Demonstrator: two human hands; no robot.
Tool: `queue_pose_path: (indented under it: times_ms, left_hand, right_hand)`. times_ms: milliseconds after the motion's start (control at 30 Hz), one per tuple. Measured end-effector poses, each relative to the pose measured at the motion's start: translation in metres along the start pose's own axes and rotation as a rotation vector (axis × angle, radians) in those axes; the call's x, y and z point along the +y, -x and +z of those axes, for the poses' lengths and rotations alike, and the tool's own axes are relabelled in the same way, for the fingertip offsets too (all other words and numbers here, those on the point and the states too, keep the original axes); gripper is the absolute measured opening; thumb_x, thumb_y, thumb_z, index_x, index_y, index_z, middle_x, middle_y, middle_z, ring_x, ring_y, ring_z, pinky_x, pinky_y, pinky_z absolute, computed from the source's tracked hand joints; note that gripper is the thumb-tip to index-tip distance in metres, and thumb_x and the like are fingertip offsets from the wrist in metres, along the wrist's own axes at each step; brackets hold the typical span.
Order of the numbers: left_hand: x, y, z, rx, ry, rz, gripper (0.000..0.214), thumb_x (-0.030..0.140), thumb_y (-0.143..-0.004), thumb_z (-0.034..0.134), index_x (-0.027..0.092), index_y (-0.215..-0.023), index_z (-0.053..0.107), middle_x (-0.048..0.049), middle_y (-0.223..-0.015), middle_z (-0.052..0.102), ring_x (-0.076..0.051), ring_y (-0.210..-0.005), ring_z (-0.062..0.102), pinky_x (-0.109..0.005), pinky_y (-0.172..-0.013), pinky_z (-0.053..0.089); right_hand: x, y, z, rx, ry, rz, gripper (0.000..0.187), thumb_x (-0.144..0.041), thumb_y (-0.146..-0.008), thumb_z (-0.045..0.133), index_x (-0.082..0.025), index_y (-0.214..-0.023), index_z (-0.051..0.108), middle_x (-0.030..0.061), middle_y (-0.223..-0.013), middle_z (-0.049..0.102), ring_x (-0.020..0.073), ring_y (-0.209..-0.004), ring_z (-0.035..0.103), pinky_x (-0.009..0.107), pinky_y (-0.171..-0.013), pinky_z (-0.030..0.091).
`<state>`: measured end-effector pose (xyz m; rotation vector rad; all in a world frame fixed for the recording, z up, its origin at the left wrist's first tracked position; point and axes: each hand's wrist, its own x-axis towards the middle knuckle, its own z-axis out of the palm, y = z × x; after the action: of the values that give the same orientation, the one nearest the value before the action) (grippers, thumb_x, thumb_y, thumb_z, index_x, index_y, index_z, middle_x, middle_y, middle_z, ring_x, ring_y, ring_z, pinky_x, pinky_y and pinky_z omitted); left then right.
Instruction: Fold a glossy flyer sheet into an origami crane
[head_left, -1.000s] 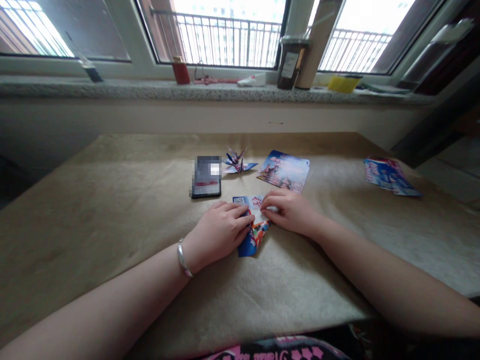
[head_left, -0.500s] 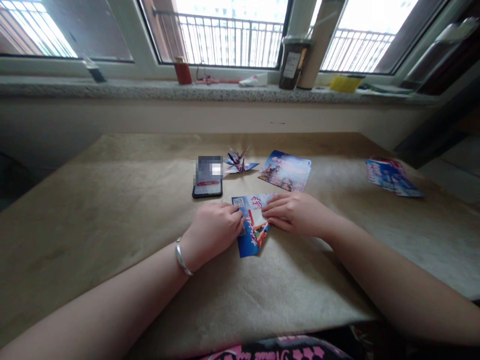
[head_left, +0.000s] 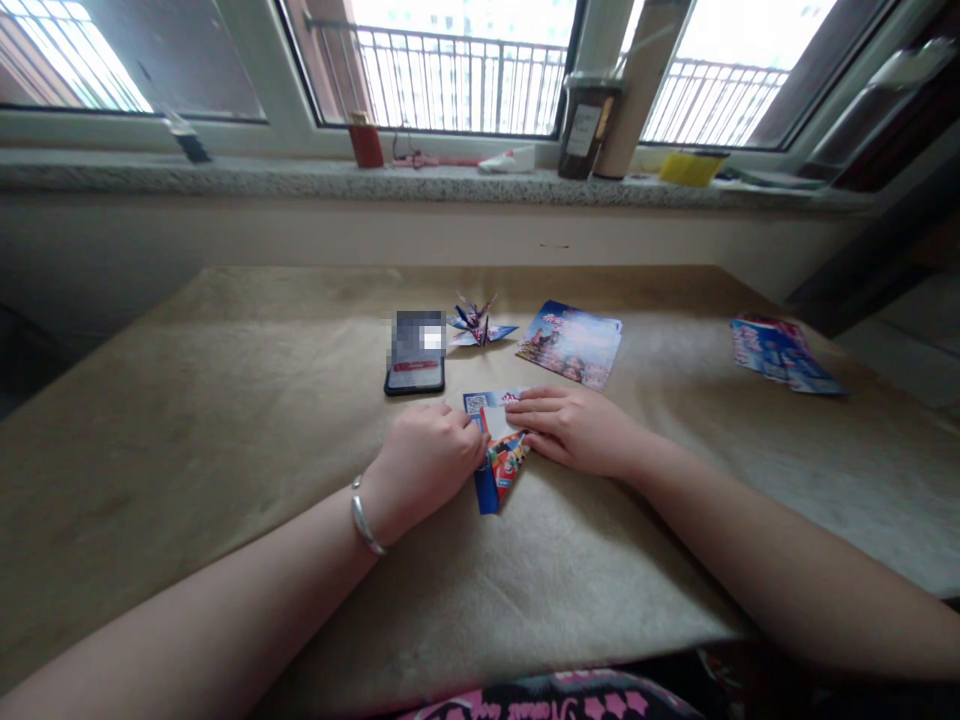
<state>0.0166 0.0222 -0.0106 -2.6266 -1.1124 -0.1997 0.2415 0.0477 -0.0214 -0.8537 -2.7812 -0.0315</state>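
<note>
A printed sheet of paper, blue with a colourful reverse side, lies on the table with its right part folded over to the left. My left hand has its fingers curled over the left edge, holding the sheet down. From the right, my right hand has hold of the folded flap, its fingers close together and the thumb hidden. The fingers cover parts of the flap. A folded paper crane and a phone with a partly blurred screen lie just beyond my hands.
A stack of square printed sheets lies beyond my right hand. More printed papers are fanned out at the far right. Behind the table, the stone windowsill holds a red container, a dark lidded jar and a yellow container.
My right hand has moved slightly left, carrying the folded flap further across the sheet, so more of its colourful reverse side shows. My left hand has stayed in place.
</note>
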Motion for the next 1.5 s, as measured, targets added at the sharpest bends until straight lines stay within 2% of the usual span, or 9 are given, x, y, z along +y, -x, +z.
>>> queue_pose_path:
  times_ms: [167,333,567,700,833,1000,1300,1500]
  left_hand:
    - [-0.004,-0.001,0.0,-0.041,0.037,-0.037,0.025,0.023,-0.09,0.047,0.017,-0.073,0.064,-0.0059,-0.073,0.066,-0.021,-0.07,0.061,-0.032,-0.06,0.043]
    - [-0.014,-0.004,0.0,-0.09,0.146,-0.083,0.03,0.028,-0.092,0.045,0.017,-0.077,0.068,-0.0048,-0.082,0.069,-0.02,-0.081,0.062,-0.031,-0.071,0.047]
    - [-0.018,-0.006,-0.001,-0.157,0.177,-0.034,0.029,0.028,-0.092,0.046,0.017,-0.081,0.07,-0.0065,-0.084,0.07,-0.019,-0.082,0.063,-0.031,-0.078,0.048]
    - [-0.018,-0.005,-0.002,-0.151,0.172,-0.025,0.03,0.028,-0.092,0.046,0.016,-0.081,0.071,-0.0075,-0.082,0.07,-0.019,-0.081,0.064,-0.03,-0.077,0.048]
    - [-0.015,-0.005,-0.004,-0.147,0.111,-0.088,0.031,0.031,-0.091,0.045,0.016,-0.077,0.069,-0.0077,-0.08,0.07,-0.022,-0.079,0.064,-0.032,-0.07,0.049]
    - [-0.014,-0.003,-0.002,-0.149,0.114,-0.108,0.033,0.033,-0.092,0.045,0.017,-0.078,0.07,-0.0082,-0.081,0.07,-0.023,-0.082,0.065,-0.032,-0.071,0.048]
    - [-0.016,-0.001,0.003,-0.073,0.151,-0.113,0.027,0.033,-0.09,0.051,0.018,-0.078,0.071,-0.0057,-0.082,0.071,-0.02,-0.08,0.064,-0.029,-0.065,0.045]
    - [-0.017,0.0,0.003,-0.078,0.161,-0.133,0.027,0.034,-0.089,0.052,0.019,-0.08,0.072,-0.0055,-0.084,0.071,-0.021,-0.082,0.064,-0.029,-0.066,0.045]
  right_hand:
    - [-0.005,-0.004,0.003,0.045,0.035,0.012,0.035,-0.027,-0.094,0.04,-0.014,-0.115,0.065,0.0078,-0.12,0.066,0.0217,-0.11,0.06,0.041,-0.1,0.047]
    - [-0.009,-0.007,0.007,0.068,0.024,0.038,0.036,-0.026,-0.095,0.038,-0.013,-0.116,0.065,0.0081,-0.122,0.064,0.0223,-0.114,0.058,0.04,-0.101,0.045]
    - [-0.008,-0.008,0.012,0.044,-0.012,0.102,0.038,-0.031,-0.095,0.039,-0.015,-0.122,0.061,0.0059,-0.128,0.06,0.0255,-0.119,0.053,0.043,-0.103,0.042]
    - [-0.008,-0.009,0.013,0.03,-0.021,0.11,0.039,-0.033,-0.095,0.04,-0.015,-0.124,0.059,0.0064,-0.13,0.059,0.0256,-0.121,0.051,0.043,-0.104,0.041]
    - [-0.009,-0.011,0.015,0.032,-0.015,0.108,0.04,-0.033,-0.095,0.04,-0.014,-0.125,0.058,0.0078,-0.13,0.059,0.026,-0.121,0.05,0.044,-0.104,0.04]
    - [-0.009,-0.013,0.017,0.041,-0.024,0.113,0.04,-0.033,-0.095,0.04,-0.015,-0.126,0.058,0.0088,-0.13,0.059,0.0255,-0.121,0.051,0.043,-0.102,0.041]
    - [-0.009,-0.014,0.02,0.018,-0.021,0.14,0.042,-0.033,-0.095,0.038,-0.012,-0.127,0.057,0.007,-0.131,0.058,0.027,-0.121,0.05,0.042,-0.102,0.042]
    - [-0.009,-0.014,0.021,0.021,-0.021,0.147,0.041,-0.033,-0.095,0.038,-0.016,-0.128,0.056,0.0054,-0.132,0.057,0.0265,-0.122,0.049,0.043,-0.102,0.042]
